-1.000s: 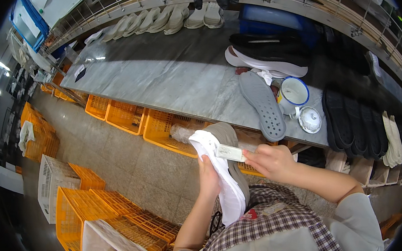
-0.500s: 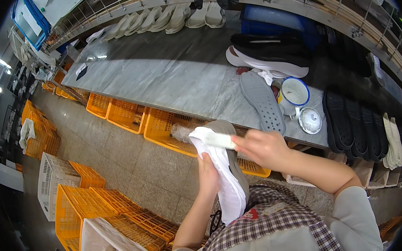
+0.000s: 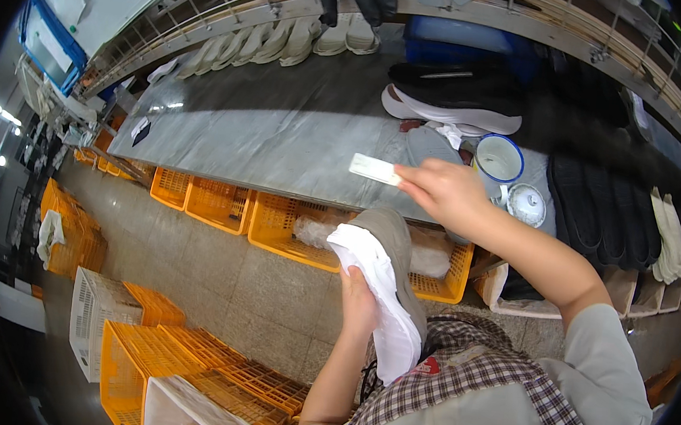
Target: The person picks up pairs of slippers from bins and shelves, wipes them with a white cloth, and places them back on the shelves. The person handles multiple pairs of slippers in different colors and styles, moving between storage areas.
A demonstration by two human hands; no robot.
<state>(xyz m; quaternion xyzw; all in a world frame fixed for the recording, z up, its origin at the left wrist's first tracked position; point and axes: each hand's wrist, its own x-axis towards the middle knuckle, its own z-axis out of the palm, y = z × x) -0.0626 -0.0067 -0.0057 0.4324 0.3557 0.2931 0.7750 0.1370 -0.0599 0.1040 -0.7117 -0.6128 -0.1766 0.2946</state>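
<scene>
In front of my body, my left hand (image 3: 360,305) is closed around the side of a shoe (image 3: 390,320) with a white sole and a grey upper. The white side faces up, and the shoe tilts with its lower end against my apron. My right hand (image 3: 444,191) pinches a flat white rectangular piece (image 3: 374,169) above the table's front edge, apart from the shoe. Its exact kind I cannot make out. Beyond that hand, a grey sole (image 3: 430,146) is partly hidden, beside a blue-rimmed mug (image 3: 499,159) and its white lid (image 3: 526,205).
The grey table (image 3: 258,136) carries pale soles (image 3: 270,42) along its back. Black shoes with white soles (image 3: 455,101) lie near a blue bin (image 3: 461,41). Dark soles (image 3: 600,211) stand at right. Orange crates (image 3: 220,202) sit under the table, others (image 3: 128,372) at lower left.
My right hand has lifted the white piece off the shoe, up and away toward the table. My left hand still holds the shoe in nearly the same place.
</scene>
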